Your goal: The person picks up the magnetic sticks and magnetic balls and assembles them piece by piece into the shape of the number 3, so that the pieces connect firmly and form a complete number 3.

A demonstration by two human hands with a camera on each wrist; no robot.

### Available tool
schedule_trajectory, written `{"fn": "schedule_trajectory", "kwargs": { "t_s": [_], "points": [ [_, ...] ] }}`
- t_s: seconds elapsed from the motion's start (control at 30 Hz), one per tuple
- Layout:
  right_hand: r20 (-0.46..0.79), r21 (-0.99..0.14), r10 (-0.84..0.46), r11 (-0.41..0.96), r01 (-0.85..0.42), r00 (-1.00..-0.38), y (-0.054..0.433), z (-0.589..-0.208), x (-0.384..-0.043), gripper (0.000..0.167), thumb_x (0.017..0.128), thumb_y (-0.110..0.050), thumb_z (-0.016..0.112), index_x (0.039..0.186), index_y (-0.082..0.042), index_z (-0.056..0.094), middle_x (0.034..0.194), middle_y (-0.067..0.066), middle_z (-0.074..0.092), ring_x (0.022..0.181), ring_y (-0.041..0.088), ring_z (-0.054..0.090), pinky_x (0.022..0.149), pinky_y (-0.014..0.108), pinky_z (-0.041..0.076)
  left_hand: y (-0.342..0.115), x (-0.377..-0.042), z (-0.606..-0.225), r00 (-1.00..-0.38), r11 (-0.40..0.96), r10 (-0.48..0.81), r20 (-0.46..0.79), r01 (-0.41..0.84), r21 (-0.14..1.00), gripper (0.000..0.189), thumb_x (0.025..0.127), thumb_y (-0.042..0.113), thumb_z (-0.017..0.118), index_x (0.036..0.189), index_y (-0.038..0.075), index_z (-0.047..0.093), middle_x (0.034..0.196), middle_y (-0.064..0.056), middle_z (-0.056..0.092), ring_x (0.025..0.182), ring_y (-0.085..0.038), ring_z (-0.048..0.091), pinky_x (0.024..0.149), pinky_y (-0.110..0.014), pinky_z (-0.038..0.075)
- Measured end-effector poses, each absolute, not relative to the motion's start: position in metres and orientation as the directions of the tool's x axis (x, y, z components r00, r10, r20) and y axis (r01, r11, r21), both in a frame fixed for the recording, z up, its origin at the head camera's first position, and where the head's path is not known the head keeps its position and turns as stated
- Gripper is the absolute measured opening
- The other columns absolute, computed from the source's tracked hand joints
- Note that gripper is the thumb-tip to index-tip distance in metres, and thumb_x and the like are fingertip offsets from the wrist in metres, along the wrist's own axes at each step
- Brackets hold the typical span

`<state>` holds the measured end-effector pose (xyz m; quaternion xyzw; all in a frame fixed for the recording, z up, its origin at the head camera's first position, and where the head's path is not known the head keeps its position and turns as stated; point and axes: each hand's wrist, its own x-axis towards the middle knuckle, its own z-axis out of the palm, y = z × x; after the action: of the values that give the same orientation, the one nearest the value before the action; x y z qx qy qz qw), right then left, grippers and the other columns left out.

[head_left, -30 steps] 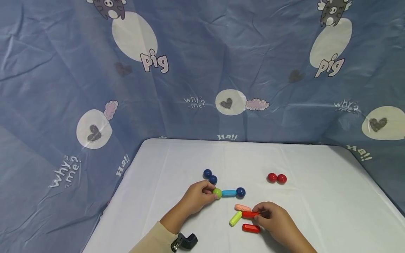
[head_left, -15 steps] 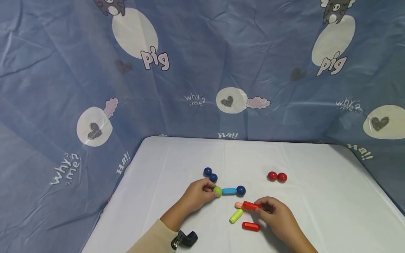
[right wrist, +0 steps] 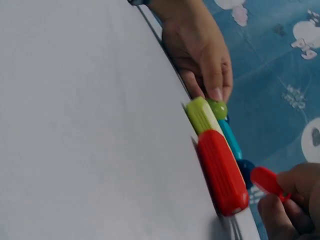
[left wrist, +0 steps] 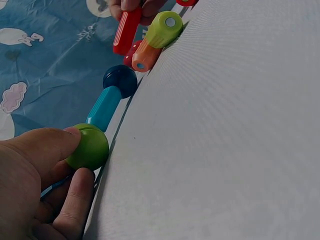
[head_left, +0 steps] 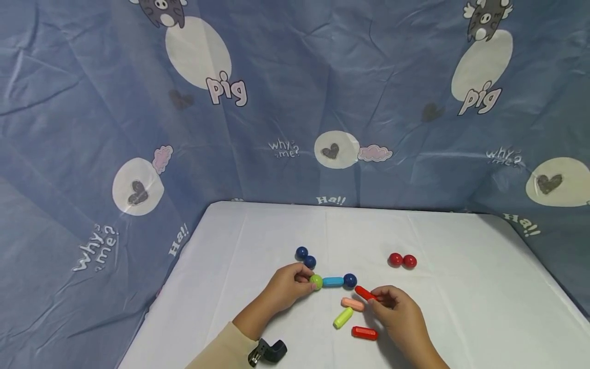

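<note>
My left hand (head_left: pixel 287 287) pinches a green ball (head_left: pixel 316 282) between thumb and fingers. In line with that ball lie a light-blue rod (head_left: pixel 333 282) and a dark blue ball (head_left: pixel 350 280), touching end to end. A red rod (head_left: pixel 364 292) is pinched by my right hand (head_left: pixel 400 313), its free end close to the dark blue ball; the right wrist view shows this rod (right wrist: pixel 266 180) from its other side. Below them on the white table are a salmon rod (head_left: pixel 352 304), a yellow-green rod (head_left: pixel 343 318) and a second red rod (head_left: pixel 364 333).
Behind my left hand sit two dark blue balls (head_left: pixel 306 258), touching each other. A pair of red balls (head_left: pixel 403 260) rests farther right. The white table (head_left: pixel 258 225) ends at a blue printed curtain (head_left: pixel 276 102). A black device (head_left: pixel 269 352) is strapped at my left wrist.
My right hand has moved the red rod away from the yellow-green rod, past the salmon rod, toward the dark blue ball. The salmon rod is now uncovered. My left hand stays put.
</note>
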<state>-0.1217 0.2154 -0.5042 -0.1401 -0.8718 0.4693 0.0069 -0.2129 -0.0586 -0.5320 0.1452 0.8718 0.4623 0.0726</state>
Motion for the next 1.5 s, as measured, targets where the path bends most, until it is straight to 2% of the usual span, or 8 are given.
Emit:
{"fn": "schedule_trajectory", "kwargs": {
  "t_s": [0.4, 0.63, 0.83, 1.1, 1.33, 1.5],
  "points": [
    [-0.069, -0.771, 0.325, 0.583, 0.257, -0.943, 0.203, -0.501, -0.125, 0.019, 0.088, -0.016, 0.083, 0.105, -0.010, 0.075, 0.100, 0.005, 0.072, 0.094, 0.020, 0.067, 0.082, 0.036, 0.060, -0.059, -0.214, -0.532, -0.946, 0.529, 0.324, 0.012, 0.192, 0.827, 0.021, 0.089, 0.024, 0.085, 0.106, 0.018, 0.074, 0.093, 0.009, 0.068, 0.085, -0.007, 0.061, 0.074, -0.021, 0.054],
    [-0.097, -0.784, 0.344, 0.551, 0.284, -0.934, 0.199, -0.500, -0.126, 0.020, 0.088, -0.015, 0.082, 0.106, -0.009, 0.074, 0.099, 0.006, 0.071, 0.092, 0.022, 0.063, 0.071, 0.028, 0.056, -0.060, -0.213, -0.531, -0.946, 0.527, 0.325, 0.014, 0.194, 0.827, 0.021, 0.090, 0.024, 0.084, 0.107, 0.017, 0.074, 0.093, 0.009, 0.068, 0.086, -0.007, 0.061, 0.074, -0.022, 0.053],
    [-0.135, -0.799, 0.342, 0.518, 0.306, -0.930, 0.194, -0.501, -0.128, 0.022, 0.089, -0.018, 0.083, 0.107, -0.009, 0.073, 0.099, 0.006, 0.070, 0.090, 0.022, 0.060, 0.067, 0.024, 0.055, -0.060, -0.213, -0.532, -0.947, 0.533, 0.321, 0.007, 0.187, 0.825, 0.021, 0.090, 0.026, 0.084, 0.107, 0.019, 0.073, 0.093, 0.010, 0.068, 0.086, -0.007, 0.062, 0.074, -0.021, 0.053],
    [-0.161, -0.818, 0.317, 0.487, 0.306, -0.935, 0.189, -0.504, -0.129, 0.024, 0.088, -0.020, 0.085, 0.106, -0.011, 0.072, 0.097, 0.004, 0.069, 0.092, 0.021, 0.060, 0.070, 0.024, 0.053, -0.059, -0.214, -0.531, -0.947, 0.532, 0.321, 0.012, 0.190, 0.825, 0.021, 0.090, 0.026, 0.084, 0.107, 0.018, 0.074, 0.094, 0.010, 0.068, 0.086, -0.008, 0.062, 0.074, -0.021, 0.053],
    [-0.195, -0.807, 0.281, 0.499, 0.317, -0.940, 0.185, -0.508, -0.130, 0.035, 0.086, -0.025, 0.088, 0.109, -0.009, 0.068, 0.096, 0.004, 0.069, 0.089, 0.019, 0.060, 0.075, 0.028, 0.056, -0.058, -0.214, -0.531, -0.944, 0.530, 0.331, 0.007, 0.192, 0.826, 0.022, 0.091, 0.026, 0.084, 0.108, 0.017, 0.074, 0.094, 0.010, 0.068, 0.086, -0.008, 0.062, 0.073, -0.021, 0.054],
    [-0.172, -0.821, 0.257, 0.496, 0.282, -0.951, 0.182, -0.508, -0.128, 0.029, 0.087, -0.020, 0.086, 0.107, -0.010, 0.068, 0.096, 0.002, 0.069, 0.090, 0.017, 0.062, 0.076, 0.025, 0.056, -0.057, -0.214, -0.532, -0.945, 0.537, 0.326, 0.013, 0.197, 0.820, 0.021, 0.092, 0.025, 0.083, 0.108, 0.017, 0.073, 0.093, 0.010, 0.068, 0.085, -0.007, 0.061, 0.072, -0.021, 0.053]
  ]
}}
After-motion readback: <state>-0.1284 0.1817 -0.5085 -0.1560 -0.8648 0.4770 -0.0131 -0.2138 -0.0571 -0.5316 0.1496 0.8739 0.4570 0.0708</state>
